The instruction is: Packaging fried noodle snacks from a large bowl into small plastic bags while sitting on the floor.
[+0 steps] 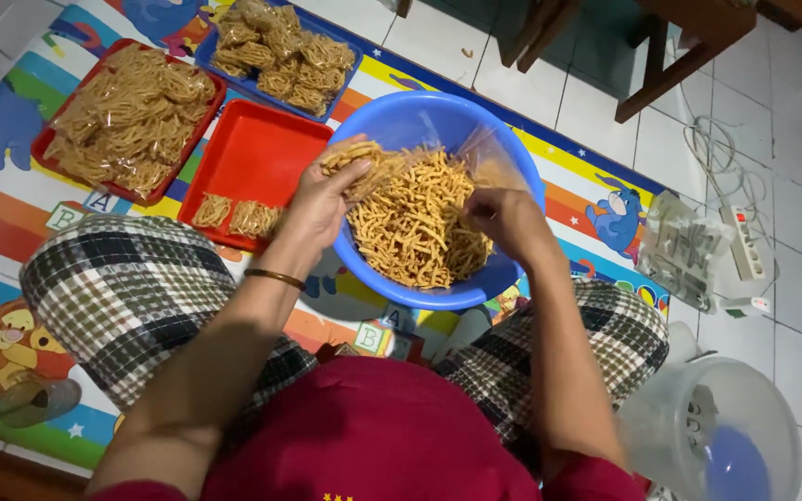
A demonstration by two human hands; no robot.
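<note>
A blue plastic basin [392, 121] sits between my knees, full of golden fried snack sticks [420, 232]. My left hand [327, 190] hovers over the basin's left rim, closed on a handful of the sticks. My right hand [503, 218] is over the basin's right side, pinching a thin clear plastic bag [485, 148] whose mouth stands open above the snacks. A dark bangle [274, 276] circles my left wrist.
A red tray [262, 153] holds two small filled packets [234, 215]. Another red tray [132, 116] and a blue tray [280, 46] carry several packed bags. A stack of clear bags [684, 250], a power strip [744, 243] and a clear bucket [717, 431] lie to the right. Chair legs [661, 74] stand behind.
</note>
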